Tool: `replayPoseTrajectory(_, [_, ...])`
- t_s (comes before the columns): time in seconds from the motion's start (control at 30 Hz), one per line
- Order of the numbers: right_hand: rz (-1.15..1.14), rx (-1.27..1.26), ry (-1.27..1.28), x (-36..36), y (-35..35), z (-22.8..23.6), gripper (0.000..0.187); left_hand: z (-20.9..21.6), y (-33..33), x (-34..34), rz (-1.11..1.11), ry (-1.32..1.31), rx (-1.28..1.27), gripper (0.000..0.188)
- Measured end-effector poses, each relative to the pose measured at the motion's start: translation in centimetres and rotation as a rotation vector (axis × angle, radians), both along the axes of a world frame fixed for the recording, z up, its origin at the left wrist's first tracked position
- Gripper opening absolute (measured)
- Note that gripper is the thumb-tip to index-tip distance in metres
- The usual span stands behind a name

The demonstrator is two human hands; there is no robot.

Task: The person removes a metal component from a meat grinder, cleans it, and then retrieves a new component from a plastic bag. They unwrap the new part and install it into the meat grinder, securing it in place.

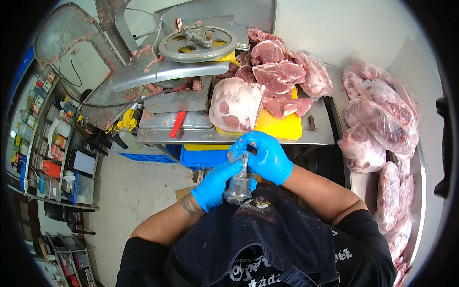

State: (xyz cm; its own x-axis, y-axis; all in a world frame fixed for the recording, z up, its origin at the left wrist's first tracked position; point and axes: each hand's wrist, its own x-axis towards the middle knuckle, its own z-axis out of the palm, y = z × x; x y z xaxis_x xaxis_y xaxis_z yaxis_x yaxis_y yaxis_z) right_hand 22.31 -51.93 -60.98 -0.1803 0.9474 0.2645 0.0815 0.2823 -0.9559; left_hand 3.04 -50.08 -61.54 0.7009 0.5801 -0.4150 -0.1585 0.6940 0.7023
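Close to my apron I hold a grey metal machine part (237,187) with a lobed, knob-like end and a narrower upper end. My left hand (216,185), in a blue glove, is closed around its side. My blue-gloved right hand (268,160) has its fingers bent at the upper end, partly covering it. Just beyond my hands, a large pale cut of meat (235,105) rests on a yellow cutting board (282,130). A spoked metal wheel (198,44) with a clamp-like fitting on top lies flat behind, among metal panels smeared with meat scraps.
A red-handled tool (178,124) lies on the metal table (321,133) at the left. More meat cuts (279,76) are piled behind. Plastic-wrapped meat (380,115) fills the right side. A blue crate (203,157) sits below the table; loaded shelves (48,129) stand far left.
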Motion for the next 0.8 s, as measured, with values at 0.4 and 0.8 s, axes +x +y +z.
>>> replayPoseTrajectory(0.4, [-0.045,-0.212,0.129,2.6,-0.2,1.6,0.077,-1.8,1.1,0.5,0.189,-0.076,0.068,0.041])
replayPoseTrajectory(0.8, [-0.157,0.052,-0.073,0.3,0.4,1.1,0.077,1.5,3.6,2.8,0.402,-0.107,0.604,0.035])
